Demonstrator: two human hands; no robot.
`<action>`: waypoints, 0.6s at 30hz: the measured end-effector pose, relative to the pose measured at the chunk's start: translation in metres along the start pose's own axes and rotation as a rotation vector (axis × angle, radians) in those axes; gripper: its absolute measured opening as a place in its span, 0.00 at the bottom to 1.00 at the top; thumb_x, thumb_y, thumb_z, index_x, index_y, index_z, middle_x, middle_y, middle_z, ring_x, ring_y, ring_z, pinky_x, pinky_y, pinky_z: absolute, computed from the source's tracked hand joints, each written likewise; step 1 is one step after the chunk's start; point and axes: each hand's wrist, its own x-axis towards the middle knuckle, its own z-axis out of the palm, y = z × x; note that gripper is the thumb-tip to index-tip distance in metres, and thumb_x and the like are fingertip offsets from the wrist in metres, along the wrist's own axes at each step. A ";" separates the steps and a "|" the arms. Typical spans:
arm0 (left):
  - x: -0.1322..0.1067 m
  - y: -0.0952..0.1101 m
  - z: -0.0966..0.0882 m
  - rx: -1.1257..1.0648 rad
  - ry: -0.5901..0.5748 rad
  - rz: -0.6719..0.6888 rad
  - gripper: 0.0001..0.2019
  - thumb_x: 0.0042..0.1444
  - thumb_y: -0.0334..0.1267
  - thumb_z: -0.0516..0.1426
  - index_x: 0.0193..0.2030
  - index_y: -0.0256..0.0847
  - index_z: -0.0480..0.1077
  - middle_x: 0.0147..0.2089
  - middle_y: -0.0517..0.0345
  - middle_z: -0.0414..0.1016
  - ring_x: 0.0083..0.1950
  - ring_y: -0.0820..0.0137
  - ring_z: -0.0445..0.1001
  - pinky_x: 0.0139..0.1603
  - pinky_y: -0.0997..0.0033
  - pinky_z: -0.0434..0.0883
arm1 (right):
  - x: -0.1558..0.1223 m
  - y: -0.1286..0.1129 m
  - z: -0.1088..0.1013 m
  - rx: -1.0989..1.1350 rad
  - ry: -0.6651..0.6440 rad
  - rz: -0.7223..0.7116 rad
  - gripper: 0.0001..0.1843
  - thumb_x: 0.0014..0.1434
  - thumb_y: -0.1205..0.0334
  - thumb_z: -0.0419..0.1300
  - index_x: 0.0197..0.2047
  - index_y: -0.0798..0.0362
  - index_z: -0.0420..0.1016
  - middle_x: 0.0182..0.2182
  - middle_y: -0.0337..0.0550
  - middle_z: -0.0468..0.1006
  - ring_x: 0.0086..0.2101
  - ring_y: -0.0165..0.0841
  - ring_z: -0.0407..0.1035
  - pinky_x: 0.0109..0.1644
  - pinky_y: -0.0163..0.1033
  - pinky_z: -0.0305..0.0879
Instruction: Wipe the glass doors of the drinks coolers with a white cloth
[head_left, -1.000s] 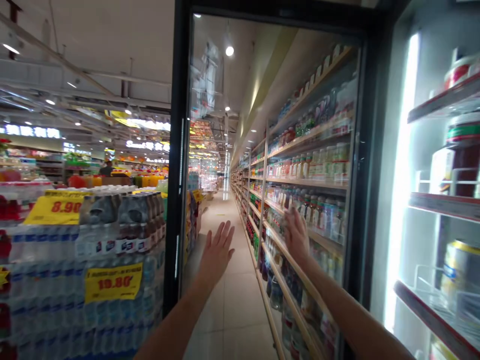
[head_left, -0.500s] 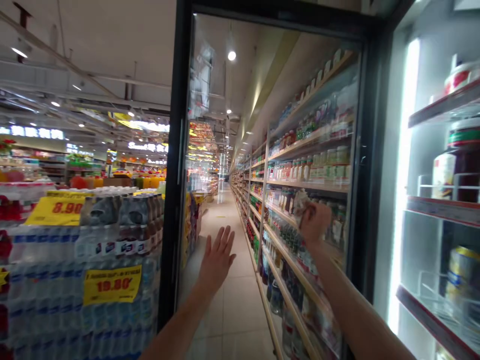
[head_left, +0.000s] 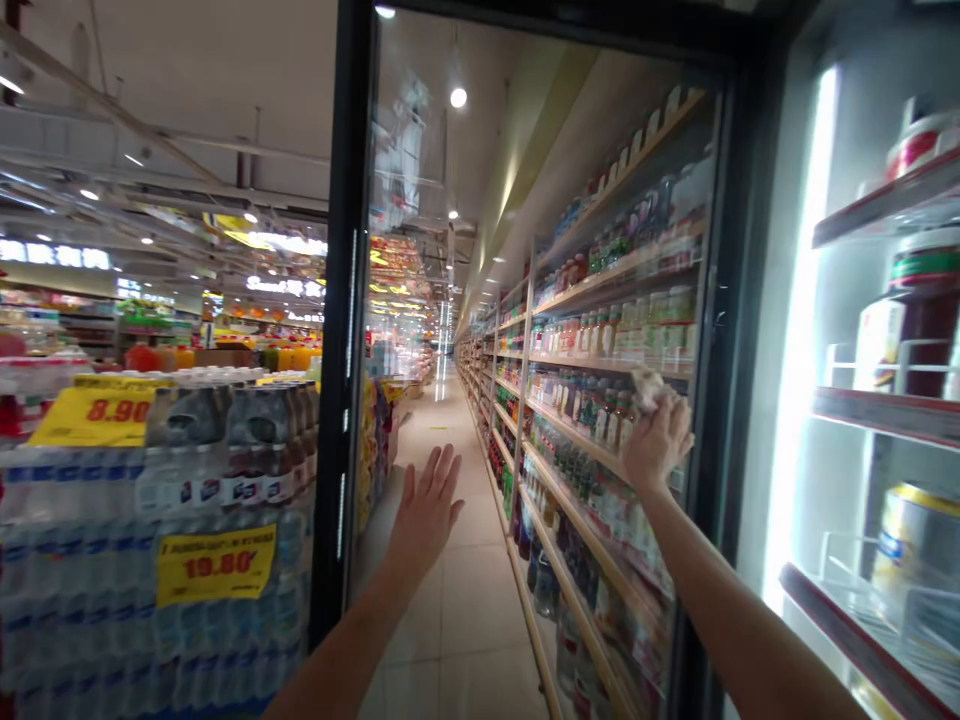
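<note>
Left hand: flat, fingers spread, lower centre, looks braced on the glass door; same spot on the pane as half a second ago. Right hand: right of centre, gripping a crumpled whitish cloth at its upper-left side, fingers partly extended. Change: cloth moved right and slightly up, nearer the pane's right edge; hand was more fist-like. Reads as a wiping stroke reaching another patch; contact pressure: can't tell. Lit shelves far right, bottle stacks lower left: unchanged.
</note>
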 end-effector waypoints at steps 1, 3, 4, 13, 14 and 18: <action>0.000 0.000 0.000 -0.002 -0.001 -0.004 0.27 0.62 0.42 0.44 0.68 0.40 0.45 0.69 0.51 0.48 0.70 0.62 0.45 0.66 0.49 0.50 | 0.005 0.005 -0.001 -0.006 0.053 0.102 0.29 0.62 0.61 0.43 0.66 0.55 0.52 0.63 0.60 0.55 0.63 0.49 0.49 0.60 0.65 0.47; 0.000 0.000 0.000 -0.015 -0.009 -0.004 0.27 0.63 0.42 0.44 0.67 0.40 0.46 0.69 0.51 0.49 0.70 0.62 0.45 0.66 0.49 0.49 | -0.001 0.001 -0.001 0.003 0.093 0.072 0.28 0.61 0.63 0.43 0.65 0.53 0.53 0.63 0.59 0.56 0.63 0.48 0.49 0.59 0.63 0.50; 0.001 0.000 0.000 -0.024 -0.013 -0.002 0.27 0.62 0.43 0.44 0.67 0.40 0.47 0.69 0.51 0.50 0.70 0.62 0.46 0.66 0.49 0.49 | -0.012 -0.007 0.000 0.017 0.067 -0.061 0.27 0.61 0.65 0.44 0.64 0.50 0.56 0.63 0.56 0.58 0.63 0.46 0.49 0.60 0.60 0.50; 0.000 0.000 -0.002 -0.011 -0.007 0.015 0.27 0.62 0.41 0.44 0.67 0.39 0.48 0.69 0.51 0.48 0.70 0.62 0.45 0.67 0.49 0.48 | -0.039 0.010 -0.007 -0.016 -0.049 -0.164 0.26 0.61 0.63 0.46 0.62 0.50 0.60 0.62 0.52 0.60 0.63 0.43 0.50 0.63 0.59 0.45; 0.000 0.000 -0.003 -0.009 0.000 0.014 0.27 0.62 0.41 0.44 0.67 0.39 0.47 0.69 0.51 0.48 0.71 0.62 0.44 0.67 0.49 0.48 | -0.028 0.021 -0.008 -0.042 0.005 0.016 0.28 0.61 0.62 0.44 0.64 0.53 0.56 0.63 0.57 0.56 0.63 0.46 0.49 0.61 0.62 0.47; 0.000 0.002 -0.001 -0.003 0.006 0.001 0.28 0.62 0.40 0.45 0.68 0.39 0.44 0.69 0.50 0.49 0.71 0.62 0.42 0.67 0.48 0.47 | -0.018 0.019 -0.007 -0.033 0.019 0.137 0.30 0.62 0.61 0.43 0.67 0.55 0.49 0.64 0.59 0.54 0.64 0.49 0.46 0.60 0.65 0.47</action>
